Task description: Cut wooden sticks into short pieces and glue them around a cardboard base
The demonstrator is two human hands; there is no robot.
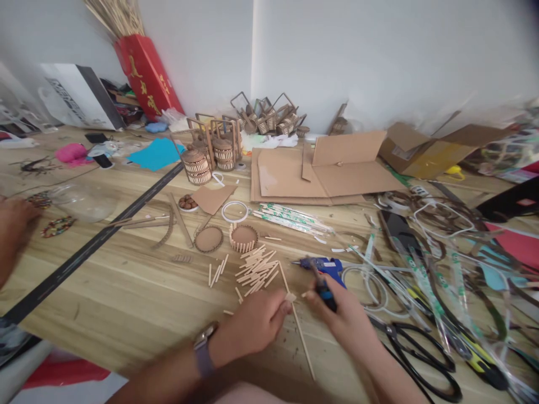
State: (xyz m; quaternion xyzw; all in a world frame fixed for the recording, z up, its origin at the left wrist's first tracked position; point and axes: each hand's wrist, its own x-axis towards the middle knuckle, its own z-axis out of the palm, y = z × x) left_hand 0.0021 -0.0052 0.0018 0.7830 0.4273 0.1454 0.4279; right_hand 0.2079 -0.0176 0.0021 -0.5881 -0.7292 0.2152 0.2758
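Note:
My left hand (257,322), with a watch on its wrist, pinches a long thin wooden stick (300,331) that lies slanted on the wooden floor. My right hand (337,315) is closed on a dark-handled cutter (323,286) with its tip at the stick. Just beyond my hands lies a pile of several short cut sticks (256,269). A blue glue gun (324,265) rests behind my right hand. A small round cardboard basket ringed with sticks (243,237) stands farther back, beside a cardboard disc (209,239).
Black scissors (421,359) and a tangle of strips, wrappers and rings (425,264) lie to the right. Flattened cardboard (320,174) and finished stick baskets (208,154) sit at the back. Another person's hand (14,221) is at the left edge by beads.

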